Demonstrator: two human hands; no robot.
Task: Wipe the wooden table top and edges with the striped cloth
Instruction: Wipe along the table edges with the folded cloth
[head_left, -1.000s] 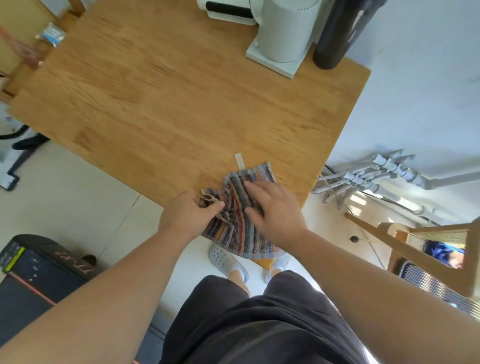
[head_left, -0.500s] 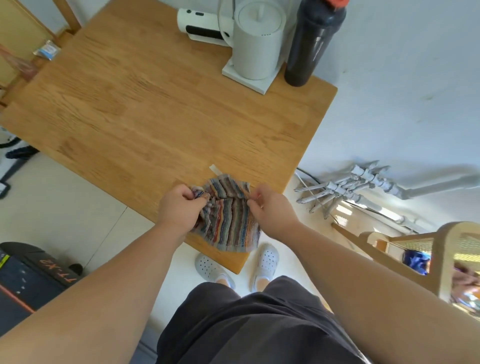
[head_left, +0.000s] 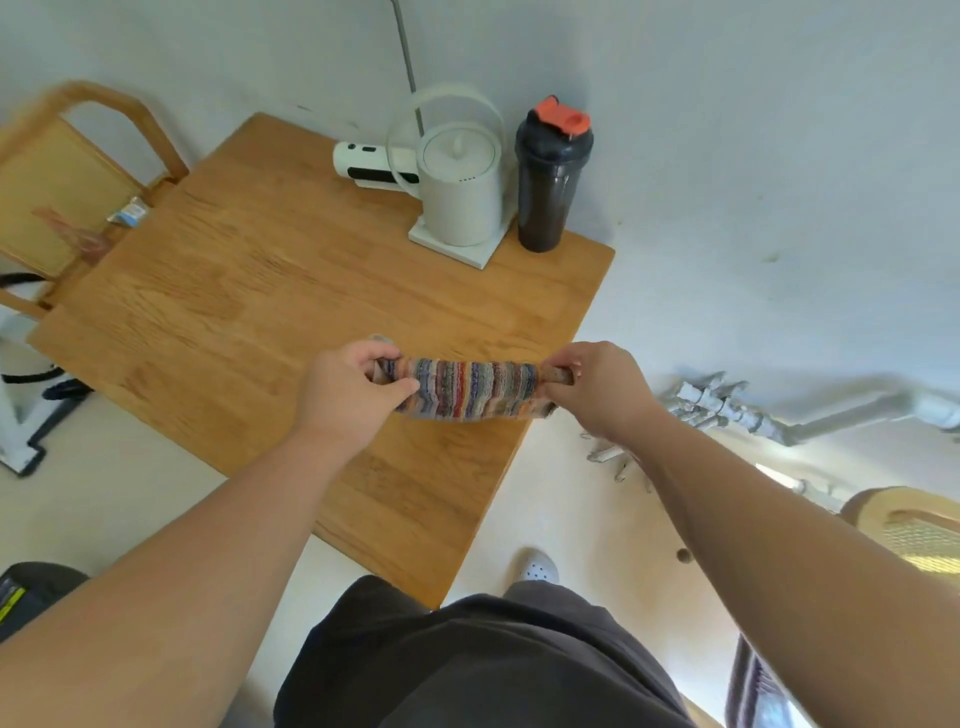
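Note:
The striped cloth (head_left: 464, 387) is stretched taut between my two hands, lifted above the wooden table (head_left: 249, 312) near its right edge. My left hand (head_left: 349, 389) pinches the cloth's left end. My right hand (head_left: 597, 387) pinches its right end, just past the table's right edge. The cloth hangs in a narrow folded band with multicoloured stripes running across it.
At the table's far right corner stand a white kettle on its base (head_left: 460, 195), a black bottle with an orange lid (head_left: 550, 176) and a white device (head_left: 369, 163). A wooden chair (head_left: 67, 171) is at the far left. Grey pipes (head_left: 727, 405) run along the wall on the right.
Both hands lifted the cloth off the table's near edge, moved apart and pulled it out into a taut band. The view tilted up, showing more of the table and wall.

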